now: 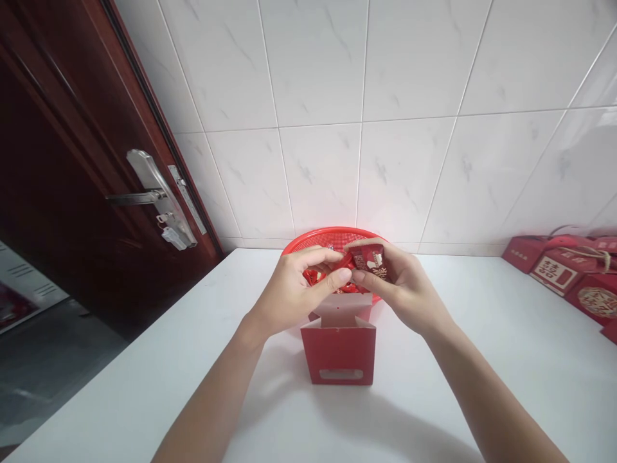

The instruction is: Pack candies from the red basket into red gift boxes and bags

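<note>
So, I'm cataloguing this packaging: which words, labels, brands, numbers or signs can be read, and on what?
"囍": on a pale-labelled red box at the right.
Too blurred or small to read: pale characters on the dark red packet in the right hand; the round emblem on a neighbouring box.
No numbers legible.

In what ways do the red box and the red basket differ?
The red box has flat sides; the red basket is round, with meshed walls. The red box stands in front; the red basket sits behind it. Both are red and open at the top.
</note>
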Demonstrator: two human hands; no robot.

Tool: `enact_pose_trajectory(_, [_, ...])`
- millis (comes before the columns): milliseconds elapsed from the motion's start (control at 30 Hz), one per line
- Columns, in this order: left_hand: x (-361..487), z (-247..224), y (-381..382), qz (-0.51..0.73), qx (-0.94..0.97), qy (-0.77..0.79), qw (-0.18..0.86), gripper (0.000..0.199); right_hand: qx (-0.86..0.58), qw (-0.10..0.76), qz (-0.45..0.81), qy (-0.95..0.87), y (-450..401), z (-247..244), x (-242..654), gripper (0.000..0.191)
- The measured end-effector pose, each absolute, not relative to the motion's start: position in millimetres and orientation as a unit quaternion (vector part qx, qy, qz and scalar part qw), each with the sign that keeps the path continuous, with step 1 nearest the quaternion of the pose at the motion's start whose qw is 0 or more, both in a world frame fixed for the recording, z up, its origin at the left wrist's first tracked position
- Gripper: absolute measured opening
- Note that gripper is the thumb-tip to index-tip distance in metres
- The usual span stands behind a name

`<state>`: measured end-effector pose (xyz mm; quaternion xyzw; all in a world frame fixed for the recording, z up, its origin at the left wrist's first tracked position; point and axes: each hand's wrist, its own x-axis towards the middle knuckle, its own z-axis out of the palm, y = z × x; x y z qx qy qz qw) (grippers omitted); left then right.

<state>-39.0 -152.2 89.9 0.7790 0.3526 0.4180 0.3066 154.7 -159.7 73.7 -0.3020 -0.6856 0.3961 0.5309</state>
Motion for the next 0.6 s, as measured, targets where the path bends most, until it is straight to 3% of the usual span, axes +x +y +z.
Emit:
enact_pose_trajectory(300, [-41, 90, -151, 0.454, 0.761, 0.378, 0.268, 0.022, -0.313, 0.520, 0.412, -0.679, -160, 75, 159, 0.020])
enact_pose_trajectory(600, [-74, 105, -149, 0.212, 0.843, 0.411, 0.276, 0.026, -0.361, 0.486, 0.331, -0.724, -162, 76, 160, 0.007])
